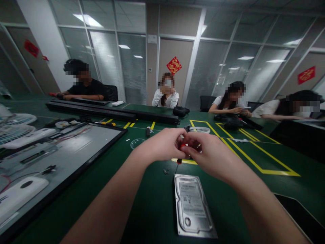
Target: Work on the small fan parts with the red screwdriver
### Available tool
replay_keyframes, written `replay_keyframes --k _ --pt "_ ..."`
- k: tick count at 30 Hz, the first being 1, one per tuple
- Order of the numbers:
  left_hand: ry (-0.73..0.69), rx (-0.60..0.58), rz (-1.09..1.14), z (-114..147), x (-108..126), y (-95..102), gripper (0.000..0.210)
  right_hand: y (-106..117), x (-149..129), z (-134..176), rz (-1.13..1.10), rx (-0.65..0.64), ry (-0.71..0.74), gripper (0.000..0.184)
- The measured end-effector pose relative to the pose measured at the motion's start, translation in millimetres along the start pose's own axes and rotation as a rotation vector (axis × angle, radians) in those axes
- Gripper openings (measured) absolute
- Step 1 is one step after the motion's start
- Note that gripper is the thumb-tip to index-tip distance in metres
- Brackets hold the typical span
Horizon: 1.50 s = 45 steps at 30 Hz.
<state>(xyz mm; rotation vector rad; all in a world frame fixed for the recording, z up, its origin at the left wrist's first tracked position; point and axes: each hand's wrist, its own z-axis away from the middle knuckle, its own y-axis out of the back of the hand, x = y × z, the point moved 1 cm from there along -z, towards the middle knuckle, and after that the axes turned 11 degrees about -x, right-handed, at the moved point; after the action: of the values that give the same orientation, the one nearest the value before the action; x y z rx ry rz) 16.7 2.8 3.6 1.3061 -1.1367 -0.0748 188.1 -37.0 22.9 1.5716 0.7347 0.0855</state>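
A silver hard drive [191, 206] lies flat on the green table, its label side up. Over its far left corner a screwdriver [179, 161] with a red and black handle stands nearly upright, its thin shaft reaching down to that corner. My left hand [169, 144] is closed at the handle from the left. From the right, my right hand [207, 145] closes on the same handle, thumb and fingers pinched around it. Most of the handle is hidden by the fingers. Several small screws [166, 171] lie loose just left of the drive.
Left, a large panel [83, 142] carries white fan parts and wires. A clear round dish [138, 143] sits beyond my left forearm. Long black bars [114, 112] cross the table's far side. A dark flat device [299, 217] lies at right. Several people sit opposite.
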Motion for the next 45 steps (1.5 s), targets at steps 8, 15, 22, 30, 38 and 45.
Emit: replay_keyframes --k 8,15,22,30,38,45 --pt "-0.057 -0.024 -0.079 0.9 5.1 1.3 0.033 1.3 1.5 -0.5 -0.018 -0.026 0.013 0.023" --pt "-0.031 -0.019 0.001 -1.1 2.1 -1.5 0.037 0.0 -2.6 -0.9 -0.058 -0.021 0.005 0.007" --pt "-0.071 -0.097 0.035 0.9 1.4 0.3 0.047 0.0 -0.2 -0.4 -0.039 -0.028 -0.011 0.016" --pt "-0.022 -0.056 -0.022 -0.1 -0.3 -0.7 0.039 1.1 0.8 0.3 -0.041 -0.038 0.025 0.009" --pt "-0.063 -0.059 -0.024 2.0 3.6 2.4 0.037 -0.8 -0.3 -2.0 -0.055 -0.011 0.019 0.018" --pt "-0.033 -0.04 0.026 -0.7 -0.9 -2.1 0.036 0.8 -3.1 -1.1 -0.009 0.029 0.023 0.005"
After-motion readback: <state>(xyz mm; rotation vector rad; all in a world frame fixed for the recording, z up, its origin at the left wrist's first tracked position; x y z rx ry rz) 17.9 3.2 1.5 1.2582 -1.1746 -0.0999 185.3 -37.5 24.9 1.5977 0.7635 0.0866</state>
